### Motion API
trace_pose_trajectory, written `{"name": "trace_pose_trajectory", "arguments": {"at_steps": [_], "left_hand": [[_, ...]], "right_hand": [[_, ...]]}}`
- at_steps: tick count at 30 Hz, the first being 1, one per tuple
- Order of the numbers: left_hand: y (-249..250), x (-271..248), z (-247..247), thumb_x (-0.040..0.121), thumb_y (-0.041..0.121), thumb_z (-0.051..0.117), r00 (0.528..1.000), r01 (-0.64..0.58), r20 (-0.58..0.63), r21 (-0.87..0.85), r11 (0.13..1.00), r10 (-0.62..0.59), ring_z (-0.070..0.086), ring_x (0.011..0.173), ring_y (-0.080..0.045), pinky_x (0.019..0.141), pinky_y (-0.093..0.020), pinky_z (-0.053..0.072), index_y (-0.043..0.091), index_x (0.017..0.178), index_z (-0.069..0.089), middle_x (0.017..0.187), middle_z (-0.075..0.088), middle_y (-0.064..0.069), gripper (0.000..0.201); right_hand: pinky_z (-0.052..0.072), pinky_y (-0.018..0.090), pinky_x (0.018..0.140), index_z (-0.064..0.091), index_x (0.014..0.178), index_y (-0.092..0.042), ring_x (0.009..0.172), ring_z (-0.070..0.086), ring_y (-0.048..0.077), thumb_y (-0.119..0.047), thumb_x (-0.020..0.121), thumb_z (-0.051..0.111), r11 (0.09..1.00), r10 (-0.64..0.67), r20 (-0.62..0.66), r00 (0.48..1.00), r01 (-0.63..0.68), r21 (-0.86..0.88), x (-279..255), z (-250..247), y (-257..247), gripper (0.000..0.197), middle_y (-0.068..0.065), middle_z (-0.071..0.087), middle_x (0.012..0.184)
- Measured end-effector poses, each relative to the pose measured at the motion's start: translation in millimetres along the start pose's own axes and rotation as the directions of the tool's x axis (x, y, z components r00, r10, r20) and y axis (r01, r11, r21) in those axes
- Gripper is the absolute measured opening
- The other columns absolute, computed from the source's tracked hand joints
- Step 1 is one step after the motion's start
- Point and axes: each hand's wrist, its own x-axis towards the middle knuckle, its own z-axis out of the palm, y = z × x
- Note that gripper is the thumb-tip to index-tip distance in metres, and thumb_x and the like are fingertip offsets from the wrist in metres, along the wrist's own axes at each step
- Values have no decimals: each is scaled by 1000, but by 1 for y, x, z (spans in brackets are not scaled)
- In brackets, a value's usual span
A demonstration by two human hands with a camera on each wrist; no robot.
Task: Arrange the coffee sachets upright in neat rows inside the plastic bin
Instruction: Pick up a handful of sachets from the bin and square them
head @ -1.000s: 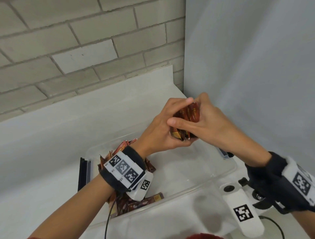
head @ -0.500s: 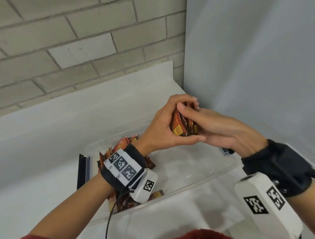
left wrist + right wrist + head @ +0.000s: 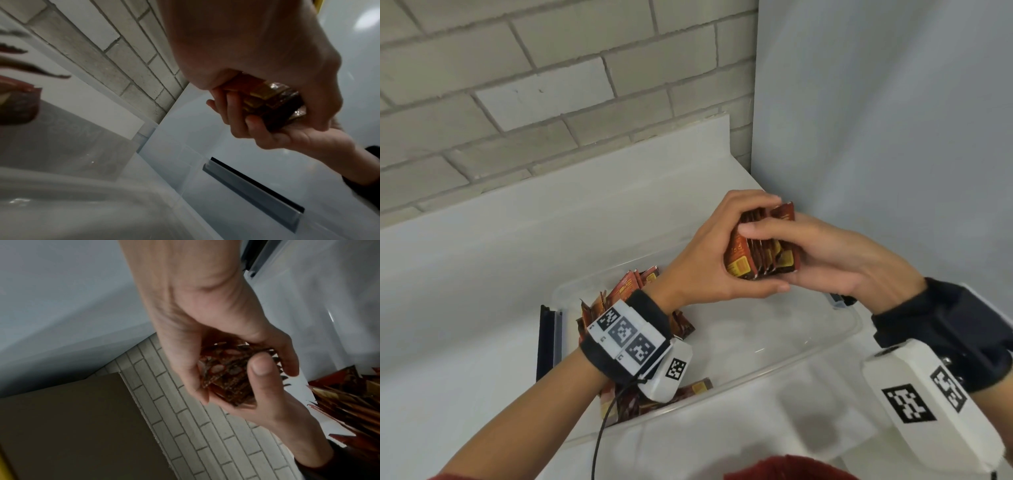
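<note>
Head view: sachet bundle (image 3: 762, 246) between both hands' grip.

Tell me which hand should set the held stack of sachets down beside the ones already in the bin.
Probably the left hand: it grips the sachet stack and sits nearer the sachets in the bin. The right hand is on the far side.

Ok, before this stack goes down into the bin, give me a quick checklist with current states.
1. Both hands grip the stack: ok; left hand, right hand.
2. Stack edges flush: not ok, one sachet sticks up.
3. Bare floor in the bin under the stack: ok.
4. Row of sachets at the left end neat: not ok, they lean unevenly.
5. Loose sachets by the near wall upright: not ok, lying flat.
</note>
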Motion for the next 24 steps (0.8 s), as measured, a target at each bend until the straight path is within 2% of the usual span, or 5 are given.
{"name": "trace_pose_trajectory", "arguments": {"at_steps": [2,5,8,14,24], "left_hand": [[-30,-19,9,67,11,85,998,-12,61,-181,983,23,49,122,-24,103,-32,41,-2,127,43,125,48,-22,75],[-24,-17,2,65,16,86,997,11,81,-352,936,19,48,121,-33,101,-46,43,12,126,44,125,46,-24,74],[-21,-16,1,66,21,86,988,-91,93,-268,959,120,45,124,-28,103,-43,42,12,127,46,127,43,-23,73],[-19,-18,1,67,14,86,990,-104,69,-232,967,123,54,116,-26,96,-43,47,7,118,52,121,52,-18,63],[-17,-17,-9,64,23,89,985,-72,141,-178,981,98,50,121,-24,104,-37,42,1,132,45,127,49,-7,84]], "right_hand": [[56,23,68,60,108,-14,90,70,9,-22,73,67,991,133,-15,991,-133,9,-10,14,-19,37,0,70,92],[56,25,76,51,125,-8,106,67,15,-21,71,72,992,102,-49,994,-105,-63,-16,23,-25,60,10,66,113],[56,28,80,53,123,-8,105,68,19,-21,71,78,976,111,-113,987,-129,-175,-12,24,-21,59,16,65,115],[53,17,66,59,99,-16,88,70,4,-10,74,66,982,177,-62,982,-180,-49,-17,28,-22,27,-7,73,81],[59,26,74,71,91,-4,88,71,19,-6,72,73,977,209,-44,977,-207,58,-20,15,-21,19,13,72,90]]}}
